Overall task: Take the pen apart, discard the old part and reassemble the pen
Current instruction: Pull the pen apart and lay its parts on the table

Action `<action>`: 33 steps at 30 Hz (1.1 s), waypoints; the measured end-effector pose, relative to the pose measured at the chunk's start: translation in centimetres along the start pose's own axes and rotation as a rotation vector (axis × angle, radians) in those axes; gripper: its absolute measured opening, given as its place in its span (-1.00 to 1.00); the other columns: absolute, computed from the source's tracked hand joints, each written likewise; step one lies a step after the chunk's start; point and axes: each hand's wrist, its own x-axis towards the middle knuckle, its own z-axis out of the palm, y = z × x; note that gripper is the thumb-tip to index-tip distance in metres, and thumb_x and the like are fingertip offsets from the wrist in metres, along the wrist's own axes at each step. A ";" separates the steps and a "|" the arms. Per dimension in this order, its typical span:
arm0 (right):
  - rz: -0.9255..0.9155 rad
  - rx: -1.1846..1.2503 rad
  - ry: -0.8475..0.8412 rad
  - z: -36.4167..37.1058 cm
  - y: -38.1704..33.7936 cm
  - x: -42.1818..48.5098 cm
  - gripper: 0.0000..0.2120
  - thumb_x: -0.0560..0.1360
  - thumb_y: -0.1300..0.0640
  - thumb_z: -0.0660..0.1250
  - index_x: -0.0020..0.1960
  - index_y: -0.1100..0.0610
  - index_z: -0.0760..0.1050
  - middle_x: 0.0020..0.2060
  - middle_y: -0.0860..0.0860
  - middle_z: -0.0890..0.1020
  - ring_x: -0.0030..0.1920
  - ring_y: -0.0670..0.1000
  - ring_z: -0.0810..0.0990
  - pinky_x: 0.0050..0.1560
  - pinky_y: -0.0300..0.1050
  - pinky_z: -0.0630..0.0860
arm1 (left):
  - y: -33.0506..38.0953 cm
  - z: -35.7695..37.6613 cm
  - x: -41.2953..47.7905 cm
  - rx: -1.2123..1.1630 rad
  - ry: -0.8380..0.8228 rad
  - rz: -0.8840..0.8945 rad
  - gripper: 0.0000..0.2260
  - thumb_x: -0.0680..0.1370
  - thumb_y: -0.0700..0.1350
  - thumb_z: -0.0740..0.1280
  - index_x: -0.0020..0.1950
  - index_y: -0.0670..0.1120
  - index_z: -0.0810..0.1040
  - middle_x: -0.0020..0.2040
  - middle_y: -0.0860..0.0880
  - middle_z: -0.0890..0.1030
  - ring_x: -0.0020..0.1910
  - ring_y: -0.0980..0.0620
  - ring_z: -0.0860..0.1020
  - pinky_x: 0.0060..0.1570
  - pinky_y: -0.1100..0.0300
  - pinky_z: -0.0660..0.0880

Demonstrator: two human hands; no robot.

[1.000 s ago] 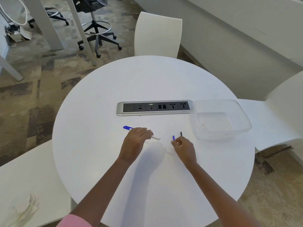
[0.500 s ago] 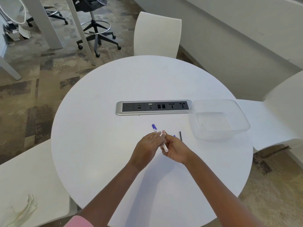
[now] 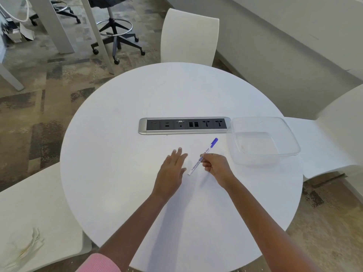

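Observation:
A white marker pen (image 3: pixel 198 161) with a blue cap at its far end is held in my right hand (image 3: pixel 215 166), pinched at mid-barrel and pointing up and to the right toward the clear tub. My left hand (image 3: pixel 172 169) hovers flat beside it on the left, fingers spread, holding nothing. The small blue piece and the thin dark refill seen earlier on the table are hidden, likely behind my right hand.
A silver socket strip (image 3: pixel 184 125) is set into the round white table (image 3: pixel 121 154). An empty clear plastic tub (image 3: pixel 263 140) stands at the right edge. White chairs surround the table; one (image 3: pixel 189 36) is at the far side.
My left hand passed the pen to my right hand and let go, then opened flat. The pen swung so that its blue cap points toward the tub.

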 end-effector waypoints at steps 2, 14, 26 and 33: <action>-0.103 -0.170 0.074 -0.1 0.2 0.1 -0.87 0.50 0.25 0.24 -0.19 0.25 0.51 -0.35 0.06 0.52 -0.39 -0.07 0.45 -0.44 -0.36 0.42 | -1.0 0.8 0.1 0.114 -0.078 -0.111 -0.56 0.64 -0.06 0.09 0.50 -0.12 0.11 0.54 -0.12 0.04 0.50 -0.08 0.04 0.44 0.10 0.00; -0.567 -0.649 0.189 1.1 1.0 -0.4 -0.86 0.48 0.29 0.24 0.03 0.25 0.48 -0.11 0.11 0.59 -0.21 -0.03 0.52 -0.20 -0.39 0.45 | -4.0 3.7 -0.7 0.270 -0.227 -0.308 -0.46 0.63 0.12 -0.08 0.53 -0.08 -0.10 0.55 -0.11 -0.10 0.51 -0.11 -0.09 0.44 -0.02 -0.07; -0.749 -0.862 0.145 1.6 2.3 -1.0 -0.83 0.52 0.24 0.19 0.07 0.27 0.45 -0.05 0.16 0.60 -0.06 0.11 0.56 -0.04 -0.04 0.53 | -5.1 4.9 -1.3 0.155 -0.146 -0.268 -0.47 0.61 0.05 0.13 0.50 -0.14 0.11 0.52 -0.17 0.07 0.49 -0.20 0.02 0.44 -0.09 -0.05; -0.839 -0.821 0.182 1.7 2.2 -1.6 -0.87 0.50 0.28 0.20 0.01 0.27 0.47 -0.11 0.17 0.60 -0.12 0.11 0.56 -0.10 -0.07 0.53 | -4.9 4.9 -1.5 0.170 -0.049 -0.266 -0.51 0.54 -0.04 0.30 0.42 -0.18 0.33 0.43 -0.25 0.30 0.40 -0.29 0.26 0.35 -0.23 0.16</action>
